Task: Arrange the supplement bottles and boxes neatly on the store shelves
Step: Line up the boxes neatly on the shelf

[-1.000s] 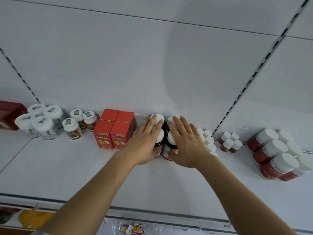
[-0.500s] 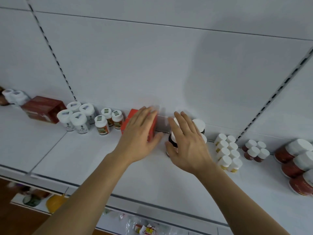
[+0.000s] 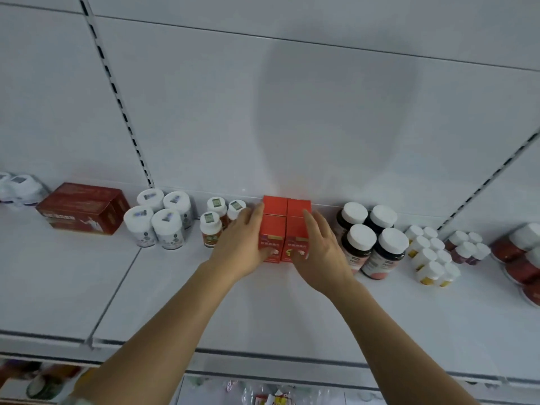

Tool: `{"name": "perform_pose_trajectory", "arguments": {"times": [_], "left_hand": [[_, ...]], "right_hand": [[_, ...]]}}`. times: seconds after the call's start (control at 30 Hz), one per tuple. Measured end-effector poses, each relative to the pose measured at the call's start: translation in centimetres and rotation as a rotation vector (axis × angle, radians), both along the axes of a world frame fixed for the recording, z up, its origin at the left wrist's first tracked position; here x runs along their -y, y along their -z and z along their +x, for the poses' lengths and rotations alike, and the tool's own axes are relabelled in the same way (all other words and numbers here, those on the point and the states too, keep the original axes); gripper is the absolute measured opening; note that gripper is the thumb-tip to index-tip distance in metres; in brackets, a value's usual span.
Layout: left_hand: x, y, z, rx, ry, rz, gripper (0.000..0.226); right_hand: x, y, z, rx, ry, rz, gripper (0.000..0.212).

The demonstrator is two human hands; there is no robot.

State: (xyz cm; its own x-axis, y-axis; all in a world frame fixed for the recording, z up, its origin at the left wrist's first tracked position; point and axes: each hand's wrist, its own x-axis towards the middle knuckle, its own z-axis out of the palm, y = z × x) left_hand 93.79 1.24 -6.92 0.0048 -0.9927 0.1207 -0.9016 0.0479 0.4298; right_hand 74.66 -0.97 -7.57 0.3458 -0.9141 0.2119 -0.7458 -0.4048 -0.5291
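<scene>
at the far left of the white shelf [image 3: 73,287] stand a few blurred white containers [image 3: 17,187], and just beside them lies a dark red carton [image 3: 83,209] on its side. next come four white-capped jars [image 3: 159,219] in a tight square, then three small bottles with orange labels [image 3: 217,220], standing close together.

the left hand [image 3: 242,244] lies against the left side of the red boxes [image 3: 285,228], fingers straight and pointing toward the back wall, thumb pressed on the front face of the left front box. the boxes form a block of four, two in front and two behind, touching one another, the back pair against the rear panel. the right hand [image 3: 318,247] mirrors it on the right side of the block, fingers flat along the boxes and thumb on the front face of the right front box. both hands press the block between them with extended fingers.

just right of that hand stand four dark bottles with white caps [image 3: 371,238], two by two. further right is a double row of small white-capped bottles with yellow labels [image 3: 432,258], then a cluster of small maroon bottles [image 3: 467,247], and at the frame's right edge, large red jars [image 3: 523,258] partly cut off.
</scene>
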Motion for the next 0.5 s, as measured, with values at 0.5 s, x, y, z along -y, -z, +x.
{"name": "perform_pose_trajectory", "arguments": {"times": [0.5], "left_hand": [[1.9, 1.8, -0.6, 0.071, 0.081, 0.061, 0.096]], "right_hand": [[1.5, 1.4, 0.9, 0.013, 0.021, 0.080, 0.090]]}}
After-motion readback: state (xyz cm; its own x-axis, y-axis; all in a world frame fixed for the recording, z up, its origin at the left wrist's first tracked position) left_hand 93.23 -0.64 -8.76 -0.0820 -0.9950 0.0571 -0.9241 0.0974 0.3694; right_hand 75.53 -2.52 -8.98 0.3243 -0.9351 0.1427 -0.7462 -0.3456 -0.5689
